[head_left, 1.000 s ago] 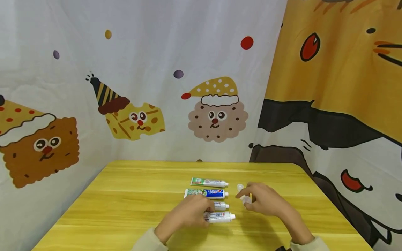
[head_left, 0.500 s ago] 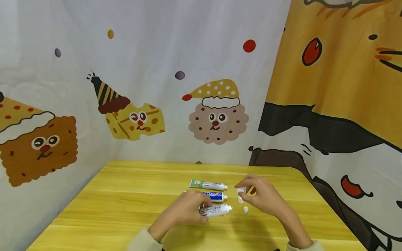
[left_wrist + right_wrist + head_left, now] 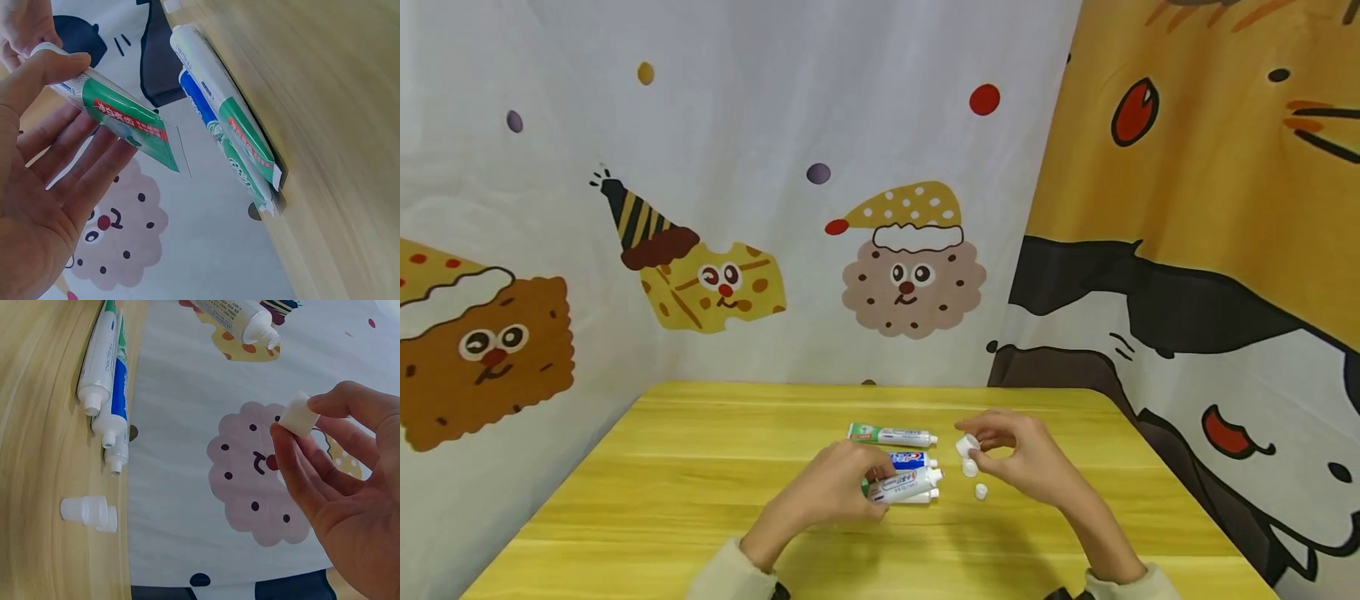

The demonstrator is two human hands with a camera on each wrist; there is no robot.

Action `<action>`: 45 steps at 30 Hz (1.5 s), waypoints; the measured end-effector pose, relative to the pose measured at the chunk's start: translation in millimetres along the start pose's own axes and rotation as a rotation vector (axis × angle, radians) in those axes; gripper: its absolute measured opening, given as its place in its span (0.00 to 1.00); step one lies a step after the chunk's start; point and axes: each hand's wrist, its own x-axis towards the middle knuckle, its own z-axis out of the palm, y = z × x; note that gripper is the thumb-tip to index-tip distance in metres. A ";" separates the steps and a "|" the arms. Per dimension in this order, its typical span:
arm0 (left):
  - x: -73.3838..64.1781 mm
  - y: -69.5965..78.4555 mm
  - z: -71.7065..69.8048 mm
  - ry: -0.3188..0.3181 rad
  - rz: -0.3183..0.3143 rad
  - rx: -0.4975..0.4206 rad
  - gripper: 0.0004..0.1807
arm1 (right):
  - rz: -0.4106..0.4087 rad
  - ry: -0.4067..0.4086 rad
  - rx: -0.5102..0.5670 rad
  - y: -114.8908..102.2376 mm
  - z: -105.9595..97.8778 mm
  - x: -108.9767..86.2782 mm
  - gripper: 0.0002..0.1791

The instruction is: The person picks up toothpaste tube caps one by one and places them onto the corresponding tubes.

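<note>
My left hand grips a white-and-green toothpaste tube between thumb and fingers, raised over the table. Its bare nozzle points right; in the left wrist view its flat green end shows past the fingers. A white cap is pinched between the thumb and fingertips of my right hand, held in the air a short way right of the tube's nozzle. Below that hand, more white caps stand on the table, close together in the right wrist view.
Three uncapped tubes lie on the wooden table, nozzles to the right: a green-and-white tube at the back, a blue one before it, and a white one partly hidden under the held tube. A cartoon-printed cloth hangs behind.
My left hand has lifted the nearest toothpaste tube off the table and tilted its nozzle up. The right hand has picked up a cap from the group and raised it slightly.
</note>
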 end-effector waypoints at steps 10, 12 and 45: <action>-2.4 -0.5 2.4 0.039 0.012 0.014 0.17 | -0.013 -0.034 0.117 -4.0 2.8 -2.9 0.12; -2.3 -0.4 2.2 0.049 0.013 0.016 0.16 | -0.009 -0.057 0.147 -4.6 3.3 -3.2 0.12; -1.4 5.8 -2.3 0.099 0.038 0.027 0.13 | -0.164 -0.099 0.146 -7.0 9.9 1.0 0.19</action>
